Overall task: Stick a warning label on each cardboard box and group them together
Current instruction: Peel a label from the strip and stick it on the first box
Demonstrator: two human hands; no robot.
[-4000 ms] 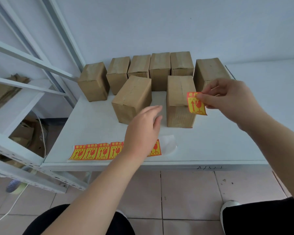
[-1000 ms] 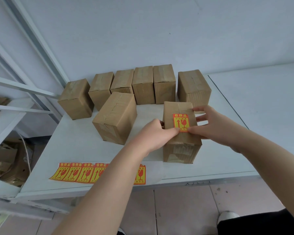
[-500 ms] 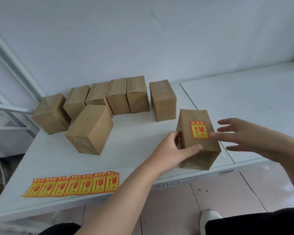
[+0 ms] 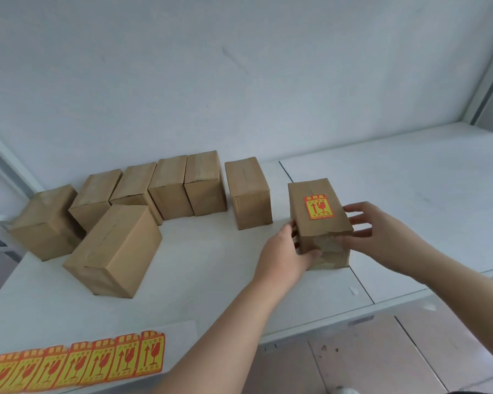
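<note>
Label strip (image 4: 80, 364): seven yellow-and-red labels in a row, flat at the table's (image 4: 211, 274) near left edge.
Plain boxes: one large box (image 4: 113, 250) askew, forward of the rest; a back row (image 4: 120, 200) of five along the wall, the right ones touching side to side; a sixth box (image 4: 249, 191) apart to their right.
Left hand (image 4: 286, 255): fingers curled round the labelled box's left side, thumb on its near face.
Labelled box (image 4: 318, 223): upright near the table's right edge, one label (image 4: 318, 207) stuck on top.
Right hand (image 4: 377, 231): fingers spread, thumb on the box's near right corner, fingers beside its right side; whether they touch it is unclear.
</note>
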